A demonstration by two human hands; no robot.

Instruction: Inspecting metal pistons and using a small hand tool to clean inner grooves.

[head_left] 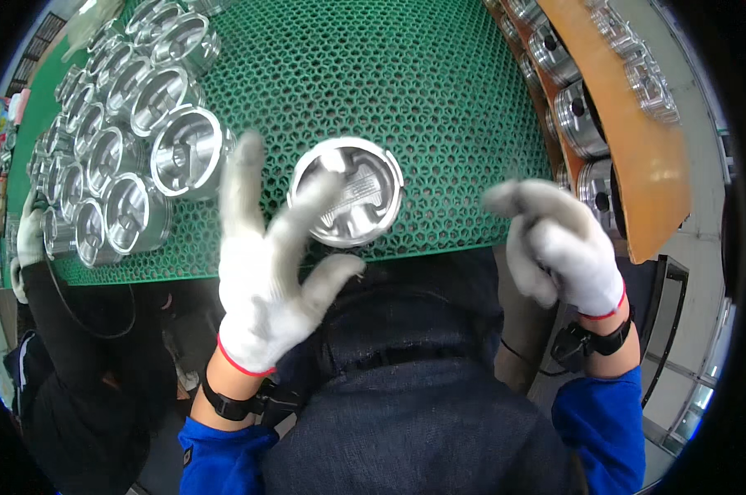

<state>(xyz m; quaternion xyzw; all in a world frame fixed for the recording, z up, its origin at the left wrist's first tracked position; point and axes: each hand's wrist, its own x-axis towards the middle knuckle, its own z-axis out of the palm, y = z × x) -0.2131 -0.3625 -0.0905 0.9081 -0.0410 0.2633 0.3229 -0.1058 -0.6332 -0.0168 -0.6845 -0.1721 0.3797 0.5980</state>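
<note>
Piston [363,216] stands upright, hollow end up, at frame centre, right of the nearer, gloved left hand [262,268], whose fingers spread, one overlapping the rim, contact unclear. Right hand [561,243], farther right, curls loosely; whether pinching anything, I cannot tell. Green honeycomb mat [389,66] extends above; its edge runs just below.

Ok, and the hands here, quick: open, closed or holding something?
Left hand: open, fingers spread, one passing in front of the lone piston; no grip seen.
Right hand: partly open, fingers loosely curled, nothing visible in it.
</note>
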